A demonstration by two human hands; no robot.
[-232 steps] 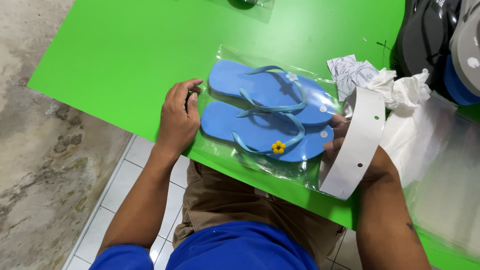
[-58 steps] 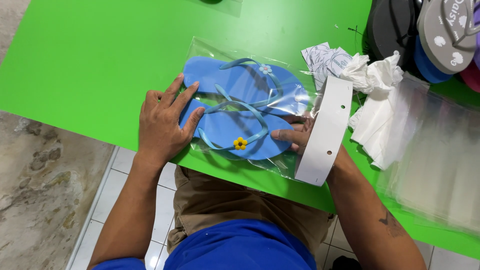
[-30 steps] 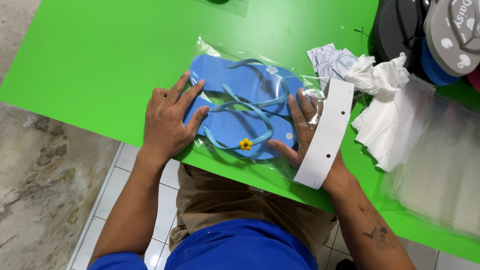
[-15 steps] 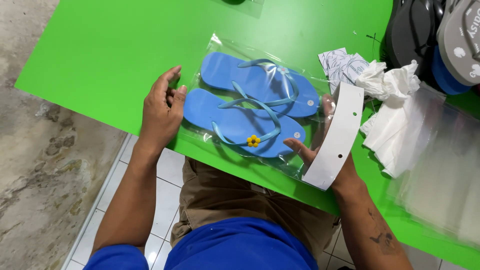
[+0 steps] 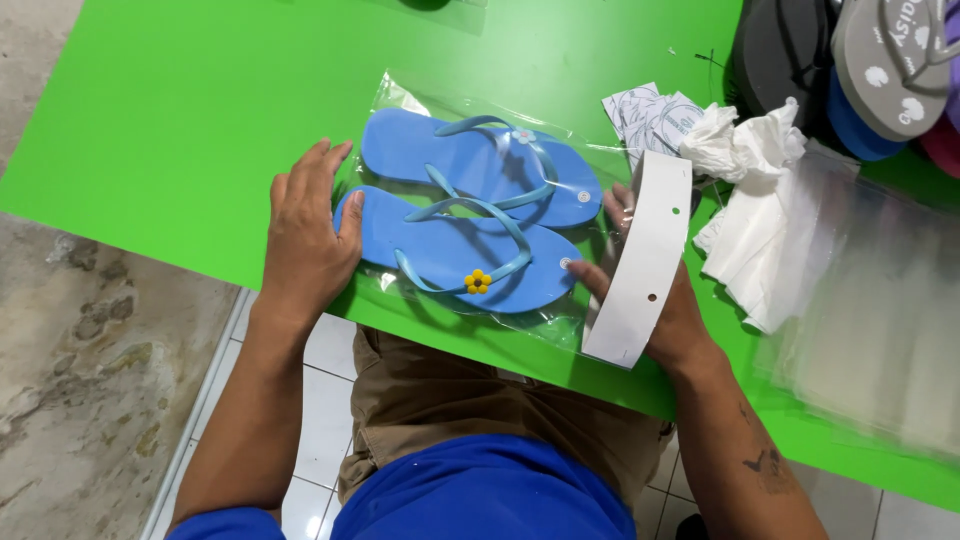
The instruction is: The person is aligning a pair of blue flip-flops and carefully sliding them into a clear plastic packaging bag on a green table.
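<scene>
A pair of light blue flip-flops lies inside a clear plastic bag on the green table; the nearer one carries a small yellow flower. My left hand rests flat on the bag's left end, against the heel of the near flip-flop. My right hand is at the bag's right, open end and holds a white card strip with small holes, standing roughly upright across the bag's mouth.
Crumpled white paper and a printed sheet lie right of the bag. A stack of clear bags sits at the right edge. Grey, blue and dark flip-flops are piled at the top right. Tiled floor lies below the table.
My left hand has slid from on top of the flip-flops to the bag's left end. My right hand's fingers have come off the flip-flops and sit at the bag's mouth with the strip.
</scene>
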